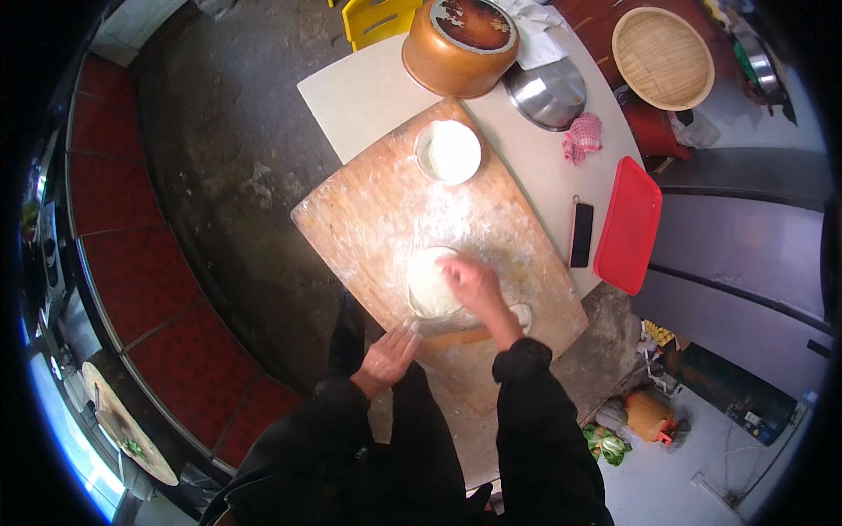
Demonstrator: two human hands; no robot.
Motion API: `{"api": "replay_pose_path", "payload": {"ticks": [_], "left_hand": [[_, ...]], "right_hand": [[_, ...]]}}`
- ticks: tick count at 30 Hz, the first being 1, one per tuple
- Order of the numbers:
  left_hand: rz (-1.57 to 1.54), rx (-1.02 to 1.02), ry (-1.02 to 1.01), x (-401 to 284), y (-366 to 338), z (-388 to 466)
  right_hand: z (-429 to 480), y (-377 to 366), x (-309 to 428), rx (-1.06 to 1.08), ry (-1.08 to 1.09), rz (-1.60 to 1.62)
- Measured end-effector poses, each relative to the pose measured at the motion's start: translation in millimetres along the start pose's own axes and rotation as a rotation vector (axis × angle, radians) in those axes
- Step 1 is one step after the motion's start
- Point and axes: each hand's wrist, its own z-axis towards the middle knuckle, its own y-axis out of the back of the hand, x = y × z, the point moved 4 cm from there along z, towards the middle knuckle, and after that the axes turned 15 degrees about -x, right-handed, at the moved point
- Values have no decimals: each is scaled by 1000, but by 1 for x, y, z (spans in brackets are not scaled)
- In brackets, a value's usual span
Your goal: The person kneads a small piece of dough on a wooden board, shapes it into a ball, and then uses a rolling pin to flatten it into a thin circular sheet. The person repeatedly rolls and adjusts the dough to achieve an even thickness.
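A flat round of dough (431, 286) lies on the floured wooden board (355, 210). Over its right side is my right hand (472, 286), blurred, with its fingers bent; whether they hold anything is unclear. My left hand (391, 355) lies with fingers extended at the near edge of the board. Its fingertips are by the left end of what looks like a rolling pin (450, 322), partly covered by my right forearm. A smaller piece of dough (523, 317) shows just right of my right wrist. Farther up the board stands a white bowl (421, 158) with pale contents, probably flour.
An upturned copper-coloured pot (424, 59), a steel bowl (549, 95), a checked cloth (583, 137), a phone (581, 235) and a red tray (628, 227) are on the table (355, 85) behind and right of the board. A yellow chair (378, 20) stands beyond.
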Motion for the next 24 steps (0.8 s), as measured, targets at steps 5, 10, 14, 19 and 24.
{"api": "replay_pose_path", "payload": {"ticks": [5,10,14,19,24], "left_hand": [[176,118,181,34,-18,8],[170,-118,279,50,18,4],[135,75,376,38,4,2],[360,77,346,52,-23,47],[537,-157,430,124,-18,137]], "right_hand": [[20,-2,-41,129,-220,-334],[-30,25,-54,111,-341,-428],[-64,40,-39,-81,139,-516],[-35,26,-49,24,174,-526],[64,17,-66,-196,220,-552]]}}
